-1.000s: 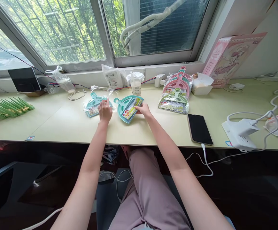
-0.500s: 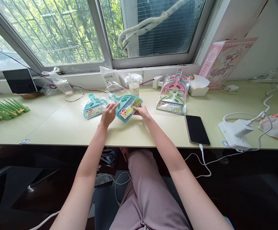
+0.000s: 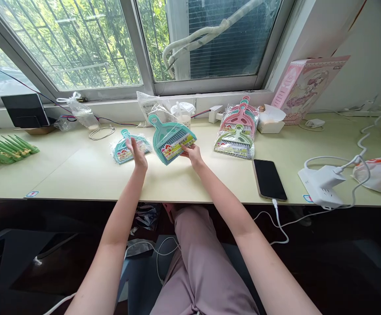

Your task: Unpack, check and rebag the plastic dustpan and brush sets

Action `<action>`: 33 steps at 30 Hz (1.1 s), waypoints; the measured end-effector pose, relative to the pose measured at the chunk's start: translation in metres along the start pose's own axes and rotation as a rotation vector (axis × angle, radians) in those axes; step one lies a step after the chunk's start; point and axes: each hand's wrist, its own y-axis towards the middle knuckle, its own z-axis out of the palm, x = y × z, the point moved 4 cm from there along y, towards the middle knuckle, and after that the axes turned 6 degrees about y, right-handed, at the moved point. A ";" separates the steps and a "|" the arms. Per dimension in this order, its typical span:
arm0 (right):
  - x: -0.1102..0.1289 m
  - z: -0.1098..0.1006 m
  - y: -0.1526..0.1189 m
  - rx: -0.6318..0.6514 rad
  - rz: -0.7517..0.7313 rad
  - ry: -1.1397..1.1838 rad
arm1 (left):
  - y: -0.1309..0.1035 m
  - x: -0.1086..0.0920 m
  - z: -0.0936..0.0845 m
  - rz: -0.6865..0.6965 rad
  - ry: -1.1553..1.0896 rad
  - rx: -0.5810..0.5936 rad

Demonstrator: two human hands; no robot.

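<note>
My right hand (image 3: pixel 193 154) grips the lower right corner of a teal dustpan and brush set (image 3: pixel 168 136), holding it tilted above the table with its handle toward the upper left. A colourful printed label runs across its bristles. To its left, my left hand (image 3: pixel 138 155) is raised with fingers stretched, apart from the set. Just behind that hand, a second teal dustpan and brush set (image 3: pixel 125 150) lies in clear plastic wrap on the table, partly covered by the fingers.
Wrapped pink dustpan sets (image 3: pixel 241 116) and a green one (image 3: pixel 238 141) are stacked right of centre. A phone (image 3: pixel 269 179) charges near the front edge, beside a white power strip (image 3: pixel 320 186). Green bundled pieces (image 3: pixel 8 151) lie far left. A lidded cup (image 3: pixel 184 114) stands behind.
My left hand has let go of the held dustpan set and moved left, its fingers opening. The set has turned more upright in my right hand, its handle now fully showing.
</note>
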 end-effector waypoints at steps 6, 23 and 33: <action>-0.002 0.004 -0.003 0.026 -0.046 -0.027 | -0.010 0.006 0.040 -0.139 -0.604 0.467; -0.005 0.009 -0.008 -0.047 0.046 0.096 | -0.018 0.010 0.052 -0.187 -0.620 0.464; -0.006 -0.002 -0.001 -0.124 0.154 0.175 | -0.023 0.006 0.051 -0.158 -0.604 0.567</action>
